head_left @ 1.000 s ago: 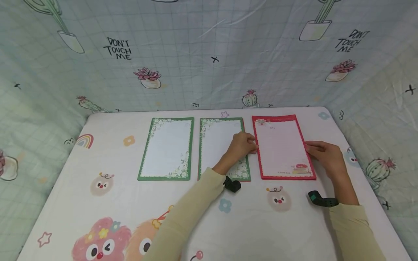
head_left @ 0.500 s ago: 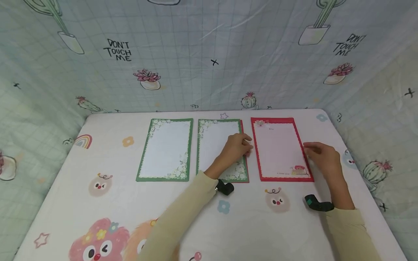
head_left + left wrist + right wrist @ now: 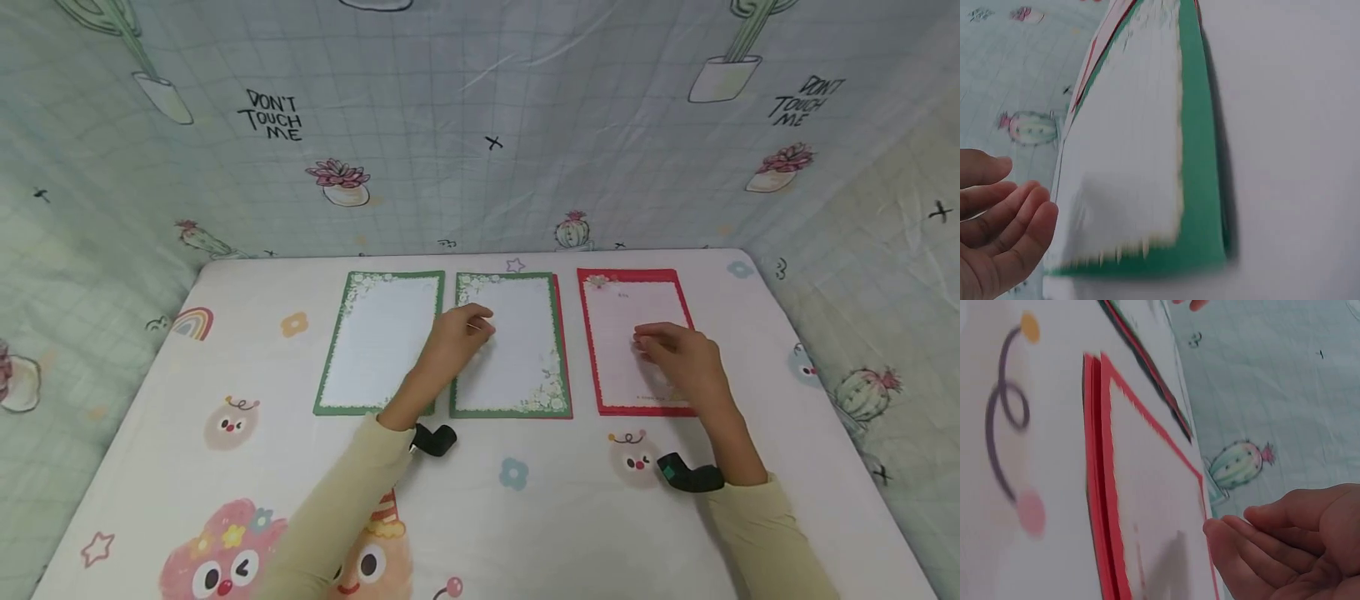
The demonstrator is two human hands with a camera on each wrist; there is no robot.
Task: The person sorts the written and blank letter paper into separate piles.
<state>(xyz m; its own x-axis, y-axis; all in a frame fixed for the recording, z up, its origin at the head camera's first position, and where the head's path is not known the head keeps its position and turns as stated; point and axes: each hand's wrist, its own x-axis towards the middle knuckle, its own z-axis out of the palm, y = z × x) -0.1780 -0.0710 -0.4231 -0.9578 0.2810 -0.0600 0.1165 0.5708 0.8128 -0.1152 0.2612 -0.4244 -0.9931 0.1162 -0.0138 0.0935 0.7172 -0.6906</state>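
Note:
Three stacks of bordered letter paper lie in a row across the table. The left stack (image 3: 378, 342) and the middle stack (image 3: 510, 350) have green borders with white flowers; a red edge shows along the middle one's right side. A red-bordered stack (image 3: 618, 342) is on the right, its layered edge visible in the right wrist view. My left hand (image 3: 450, 337) hovers over the gap between the two green stacks, fingers loosely bent and nothing in them. Above the red stack, hiding its right side, is my right hand (image 3: 686, 358), relaxed and holding nothing.
Behind the stacks a printed cloth (image 3: 435, 150) rises as a back wall, with more cloth at both sides. The white table cover (image 3: 570, 533) carries printed cartoon figures. Each wrist wears a black camera; one is the left wrist camera (image 3: 435, 439).
Both hands have come away from the red-bordered stack's side edges and shifted left. The left hand now uncovers most of the middle stack, while the right one overlaps the red stack.

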